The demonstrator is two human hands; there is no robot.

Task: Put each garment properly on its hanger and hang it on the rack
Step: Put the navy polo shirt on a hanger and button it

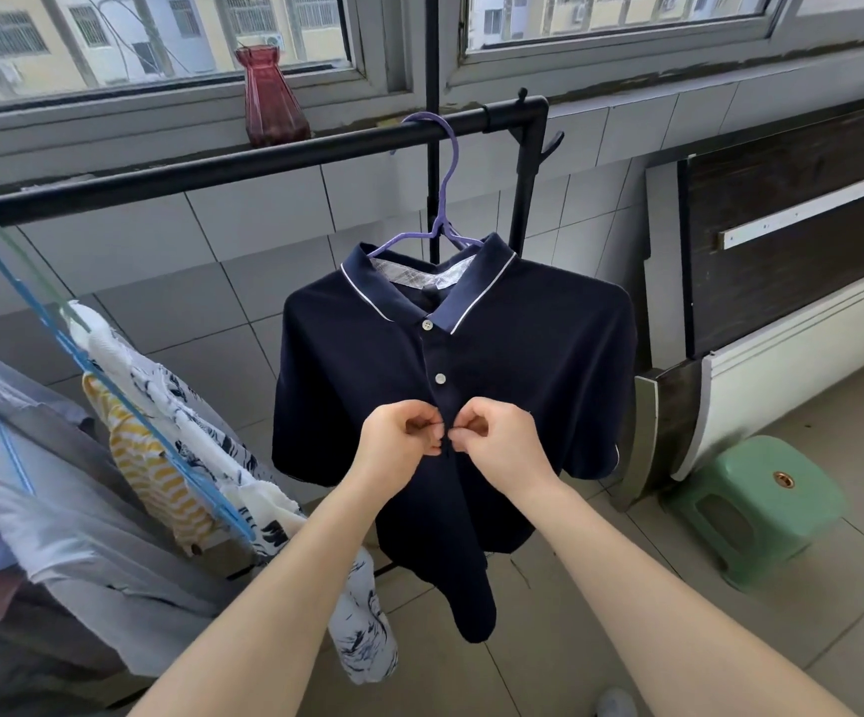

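Both hands, the left hand [403, 441] and right hand [498, 440], pinched the knit navy polo's [523, 375] placket; above them curved a thin purple hanger [442, 219].

polo shirt [523, 364] on hanger [442, 199], hooked at rack rail [212, 170] right end. Other garments [160, 432] hang left. Stool [761, 504] on floor right. Vase [272, 98] on sill behind.

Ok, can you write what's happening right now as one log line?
step: buttoning | item: navy polo shirt on purple plastic hanger | rack: black metal rail | left hand, right hand: pinching placket
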